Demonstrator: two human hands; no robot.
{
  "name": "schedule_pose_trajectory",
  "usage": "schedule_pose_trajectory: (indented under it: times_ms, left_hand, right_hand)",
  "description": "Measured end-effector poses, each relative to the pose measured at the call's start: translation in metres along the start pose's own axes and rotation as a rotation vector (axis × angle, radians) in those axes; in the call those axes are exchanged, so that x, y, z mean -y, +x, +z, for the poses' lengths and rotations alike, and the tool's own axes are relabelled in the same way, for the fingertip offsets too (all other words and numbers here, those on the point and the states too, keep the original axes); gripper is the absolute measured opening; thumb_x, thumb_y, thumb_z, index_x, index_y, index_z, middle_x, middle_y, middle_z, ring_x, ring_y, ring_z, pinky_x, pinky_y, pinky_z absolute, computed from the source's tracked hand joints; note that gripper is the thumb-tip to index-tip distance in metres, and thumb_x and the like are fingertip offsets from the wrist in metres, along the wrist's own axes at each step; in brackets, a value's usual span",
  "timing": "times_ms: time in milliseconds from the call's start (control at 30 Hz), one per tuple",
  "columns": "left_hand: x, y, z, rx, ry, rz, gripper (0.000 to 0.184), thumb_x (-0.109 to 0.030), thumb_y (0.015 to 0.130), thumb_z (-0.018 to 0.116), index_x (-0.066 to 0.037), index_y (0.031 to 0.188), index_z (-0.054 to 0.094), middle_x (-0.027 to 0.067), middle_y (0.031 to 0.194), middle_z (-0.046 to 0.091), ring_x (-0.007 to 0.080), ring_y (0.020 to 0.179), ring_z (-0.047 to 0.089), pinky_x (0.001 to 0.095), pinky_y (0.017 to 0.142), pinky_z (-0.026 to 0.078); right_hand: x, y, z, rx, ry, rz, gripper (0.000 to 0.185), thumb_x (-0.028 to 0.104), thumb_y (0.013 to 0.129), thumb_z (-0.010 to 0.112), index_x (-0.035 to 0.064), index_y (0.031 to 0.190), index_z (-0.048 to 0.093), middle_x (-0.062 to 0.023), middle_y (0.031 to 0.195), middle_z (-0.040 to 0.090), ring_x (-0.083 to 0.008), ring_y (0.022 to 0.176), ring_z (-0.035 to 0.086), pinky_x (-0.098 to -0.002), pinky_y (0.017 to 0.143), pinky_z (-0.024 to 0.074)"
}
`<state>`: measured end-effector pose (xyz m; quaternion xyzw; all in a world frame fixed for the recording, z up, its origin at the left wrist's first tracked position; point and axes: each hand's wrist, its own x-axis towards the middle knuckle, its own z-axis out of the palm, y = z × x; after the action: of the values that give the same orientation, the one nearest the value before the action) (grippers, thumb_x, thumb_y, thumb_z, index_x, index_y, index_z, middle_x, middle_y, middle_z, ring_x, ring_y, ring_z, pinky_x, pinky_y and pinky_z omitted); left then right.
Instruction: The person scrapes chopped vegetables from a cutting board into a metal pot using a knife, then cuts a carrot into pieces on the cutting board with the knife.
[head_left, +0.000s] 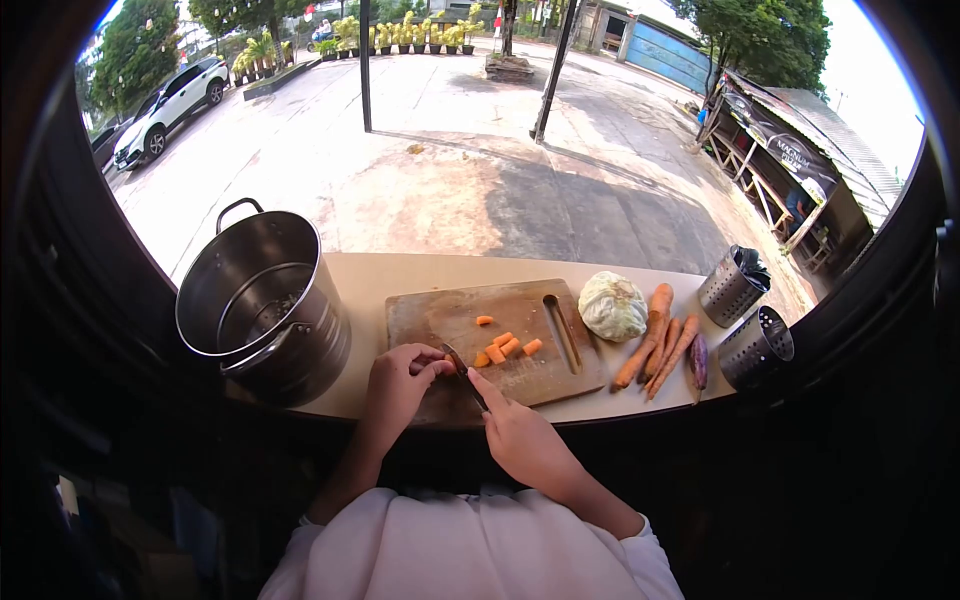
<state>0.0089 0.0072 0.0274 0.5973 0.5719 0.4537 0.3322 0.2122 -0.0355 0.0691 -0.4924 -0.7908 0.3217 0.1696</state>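
My right hand (pixel 522 440) is closed around the handle of a knife (pixel 458 360), its blade slanting up and to the left over the near part of a wooden cutting board (pixel 430 317). Just left of the blade, the fingers of my left hand (pixel 402 378) are pinched on a piece of carrot, mostly hidden by those fingers. Several cut carrot pieces (pixel 497 353) lie loose on the board, beyond the knife. Along the board's right side runs a narrow slot (pixel 563 333).
A deep steel pot (pixel 325 335) stands left of the board. To the right sit a cabbage (pixel 612 306), several whole carrots (pixel 657 335), a purple elongated vegetable (pixel 698 362) and two perforated metal holders (pixel 733 288). Past the counter (pixel 365 285) is a paved yard with a parked car (pixel 172 112).
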Motion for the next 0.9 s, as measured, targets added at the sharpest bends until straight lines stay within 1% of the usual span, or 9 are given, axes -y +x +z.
schedule_pose_trajectory:
  times_ms: [167, 267, 367, 467, 533, 667, 767, 833, 900]
  left_hand:
    - [0.005, 0.003, -0.005, 0.061, -0.021, -0.057, 0.016, -0.006, 0.089, 0.072, 0.004, 0.102, 0.071, 0.0097, 0.089, 0.077, 0.0112, 0.076, 0.070, 0.0257, 0.069, 0.055]
    - [0.011, 0.006, -0.009, 0.098, -0.025, -0.059, 0.018, -0.007, 0.089, 0.073, 0.004, 0.102, 0.070, 0.0095, 0.090, 0.077, 0.0113, 0.077, 0.070, 0.0259, 0.070, 0.055]
    - [0.007, 0.007, -0.011, 0.106, 0.038, -0.062, 0.020, -0.009, 0.088, 0.075, 0.004, 0.102, 0.069, 0.0091, 0.090, 0.076, 0.0112, 0.077, 0.070, 0.0261, 0.071, 0.055]
    - [0.004, 0.007, -0.011, 0.100, 0.051, -0.074, 0.022, -0.012, 0.086, 0.077, 0.003, 0.099, 0.069, 0.0094, 0.088, 0.075, 0.0124, 0.077, 0.071, 0.0270, 0.071, 0.055]
    - [0.007, 0.008, -0.011, 0.092, 0.024, -0.080, 0.023, -0.016, 0.085, 0.079, 0.002, 0.095, 0.069, 0.0103, 0.087, 0.074, 0.0148, 0.077, 0.072, 0.0283, 0.071, 0.055]
    - [0.009, 0.008, -0.012, 0.102, 0.021, -0.074, 0.022, -0.015, 0.085, 0.079, 0.002, 0.095, 0.069, 0.0106, 0.087, 0.074, 0.0150, 0.076, 0.072, 0.0284, 0.071, 0.055]
    - [0.008, 0.008, -0.012, 0.107, 0.009, -0.077, 0.020, -0.013, 0.086, 0.078, 0.002, 0.095, 0.069, 0.0109, 0.087, 0.075, 0.0149, 0.077, 0.072, 0.0283, 0.072, 0.055]
    - [0.008, 0.007, -0.013, 0.115, -0.004, -0.083, 0.018, -0.012, 0.087, 0.077, 0.003, 0.095, 0.069, 0.0110, 0.088, 0.075, 0.0150, 0.079, 0.072, 0.0282, 0.072, 0.055]
    - [0.007, 0.005, -0.013, 0.117, -0.010, -0.066, 0.015, -0.007, 0.088, 0.074, 0.003, 0.097, 0.069, 0.0105, 0.091, 0.076, 0.0143, 0.082, 0.073, 0.0267, 0.075, 0.055]
  right_hand:
    - [0.002, 0.004, 0.000, -0.029, 0.023, -0.024, 0.058, 0.008, 0.098, 0.050, 0.0133, 0.154, 0.033, -0.0329, 0.108, 0.063, -0.0492, 0.095, 0.063, -0.0544, 0.082, 0.0499]
    - [0.006, 0.003, -0.001, -0.052, 0.037, -0.030, 0.057, 0.009, 0.098, 0.050, 0.0131, 0.153, 0.034, -0.0332, 0.107, 0.063, -0.0499, 0.094, 0.063, -0.0545, 0.081, 0.0498]
    - [0.007, 0.000, 0.002, -0.057, -0.011, -0.032, 0.060, 0.009, 0.098, 0.049, 0.0115, 0.155, 0.030, -0.0286, 0.113, 0.064, -0.0462, 0.093, 0.065, -0.0517, 0.080, 0.0538]
    - [0.010, -0.002, 0.004, -0.047, -0.003, -0.001, 0.060, 0.010, 0.099, 0.049, 0.0115, 0.155, 0.029, -0.0280, 0.112, 0.064, -0.0462, 0.092, 0.066, -0.0517, 0.080, 0.0539]
    - [0.005, -0.003, 0.009, -0.073, -0.014, -0.046, 0.060, 0.010, 0.099, 0.049, 0.0120, 0.155, 0.029, -0.0268, 0.109, 0.064, -0.0456, 0.089, 0.066, -0.0514, 0.078, 0.0542]
    - [0.002, -0.002, 0.009, -0.076, -0.060, -0.091, 0.062, 0.008, 0.098, 0.049, 0.0118, 0.156, 0.028, -0.0243, 0.102, 0.064, -0.0436, 0.084, 0.066, -0.0495, 0.074, 0.0554]
    - [0.004, -0.001, 0.009, -0.043, -0.119, -0.079, 0.065, 0.005, 0.095, 0.049, 0.0103, 0.157, 0.026, -0.0229, 0.098, 0.063, -0.0416, 0.081, 0.067, -0.0479, 0.070, 0.0562]
    - [0.003, 0.000, 0.010, -0.036, -0.140, -0.091, 0.068, 0.003, 0.094, 0.049, 0.0079, 0.157, 0.024, -0.0229, 0.096, 0.063, -0.0407, 0.080, 0.068, -0.0468, 0.070, 0.0568]
    - [0.003, 0.002, 0.012, -0.022, -0.167, -0.095, 0.071, 0.001, 0.092, 0.050, 0.0058, 0.157, 0.022, -0.0230, 0.095, 0.063, -0.0400, 0.080, 0.068, -0.0461, 0.069, 0.0573]
